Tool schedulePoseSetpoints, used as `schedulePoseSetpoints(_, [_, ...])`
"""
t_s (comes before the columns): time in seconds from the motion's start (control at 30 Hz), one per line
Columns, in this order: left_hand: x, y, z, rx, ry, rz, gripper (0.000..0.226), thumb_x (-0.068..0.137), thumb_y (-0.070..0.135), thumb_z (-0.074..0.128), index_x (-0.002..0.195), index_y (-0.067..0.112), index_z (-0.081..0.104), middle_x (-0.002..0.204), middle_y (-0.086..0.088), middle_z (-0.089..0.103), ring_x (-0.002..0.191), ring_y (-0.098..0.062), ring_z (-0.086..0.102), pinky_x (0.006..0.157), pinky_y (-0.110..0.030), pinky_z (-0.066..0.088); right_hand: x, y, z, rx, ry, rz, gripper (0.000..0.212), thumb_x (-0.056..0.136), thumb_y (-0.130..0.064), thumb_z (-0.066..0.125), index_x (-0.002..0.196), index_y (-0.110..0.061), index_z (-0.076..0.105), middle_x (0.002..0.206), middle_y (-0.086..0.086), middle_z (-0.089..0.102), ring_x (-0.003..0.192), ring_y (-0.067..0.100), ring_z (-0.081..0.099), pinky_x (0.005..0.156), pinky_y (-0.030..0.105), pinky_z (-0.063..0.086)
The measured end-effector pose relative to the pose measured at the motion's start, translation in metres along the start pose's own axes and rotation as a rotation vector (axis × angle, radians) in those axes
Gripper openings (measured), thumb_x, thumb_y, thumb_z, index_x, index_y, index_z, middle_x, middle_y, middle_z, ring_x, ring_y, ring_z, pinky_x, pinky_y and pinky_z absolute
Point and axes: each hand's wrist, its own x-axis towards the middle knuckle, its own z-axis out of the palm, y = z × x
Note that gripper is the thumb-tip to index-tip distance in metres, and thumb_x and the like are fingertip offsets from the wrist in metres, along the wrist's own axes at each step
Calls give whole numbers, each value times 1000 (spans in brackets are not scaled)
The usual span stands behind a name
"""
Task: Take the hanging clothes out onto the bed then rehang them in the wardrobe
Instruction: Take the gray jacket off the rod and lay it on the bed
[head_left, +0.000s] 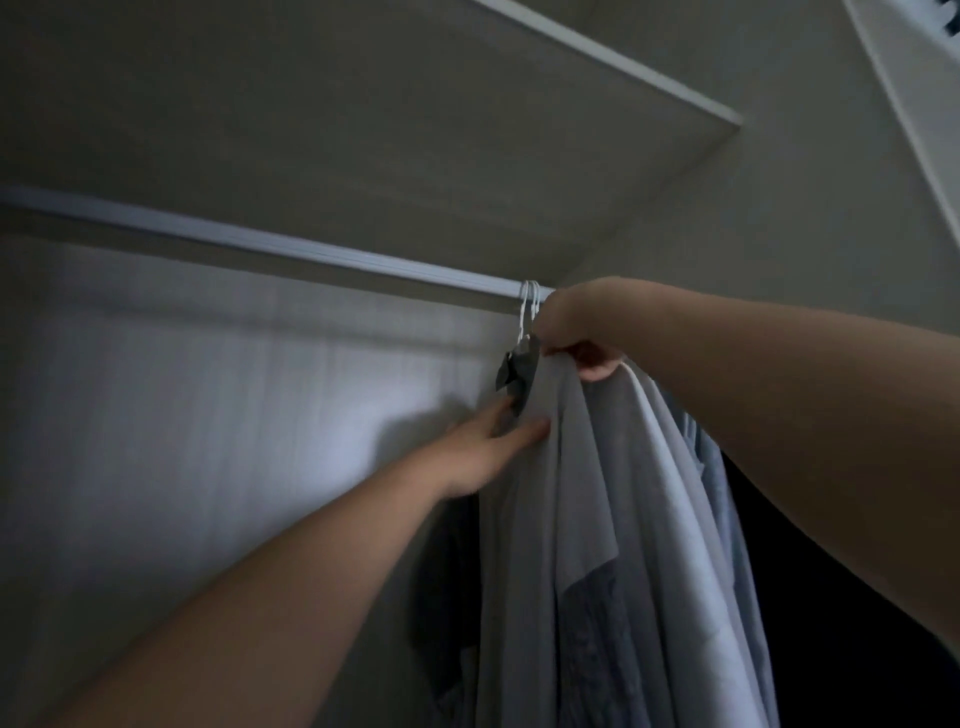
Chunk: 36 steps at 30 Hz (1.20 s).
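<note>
2 hands worked at the right end of the wardrobe rail (260, 244). Right hand (576, 332) pinched the pale grey shirt (561, 493) at its hanger top; left hand (483, 447), fingers open, pressed flat against the dark garment (447, 571) beside it.

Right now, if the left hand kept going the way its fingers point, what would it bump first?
Probably the dark shirt hanging just past the left hand, though depth is hard to judge.

right hand (574, 332) gripping shirts (597, 493), white rail (260, 244)
</note>
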Motion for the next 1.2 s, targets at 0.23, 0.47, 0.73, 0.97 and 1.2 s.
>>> schedulePoseSetpoints(0.23, [9, -11, 14, 17, -47, -61, 101, 66, 92, 34, 154, 46, 16, 159, 2, 34, 145, -26, 32, 118, -45, 28, -3, -13, 30, -272, 160, -52, 39, 103, -9, 39, 90, 11, 69, 90, 19, 72, 96, 34, 58, 57, 6, 44])
schedulePoseSetpoints(0.47, [13, -18, 21, 6, -19, -48, 90, 73, 84, 35, 152, 51, 10, 161, 0, 31, 146, -31, 30, 118, -45, 29, 2, 2, 35, -71, 390, -123, 34, 99, -11, 43, 128, 4, 53, 132, 21, 54, 122, 36, 53, 94, 38, 45])
schedulePoseSetpoints(0.73, [15, -12, 17, -11, 190, 16, 97, 69, 88, 29, 152, 50, -3, 164, -1, 21, 149, -32, 18, 117, -45, 23, 7, 8, 17, -144, 627, -235, 29, 94, -23, 51, 113, -1, 56, 123, 25, 57, 110, 43, 56, 79, 34, 43])
schedulePoseSetpoints(0.97, [11, 11, 25, 43, 550, 92, 76, 93, 66, 38, 156, 39, 4, 166, 5, 6, 151, -28, 7, 120, -49, 15, -40, 56, -20, -578, 792, -437, 25, 98, -38, 42, 102, -16, 52, 104, 21, 61, 92, 43, 59, 66, 37, 36])
schedulePoseSetpoints(1.2, [9, 93, 45, 56, 900, 144, 79, 94, 61, 40, 157, 17, 20, 163, -10, 21, 149, -30, 18, 119, -47, 14, -105, 103, -96, -792, 1018, -468, 26, 100, -44, 35, 98, -20, 45, 91, 21, 63, 79, 43, 59, 58, 37, 31])
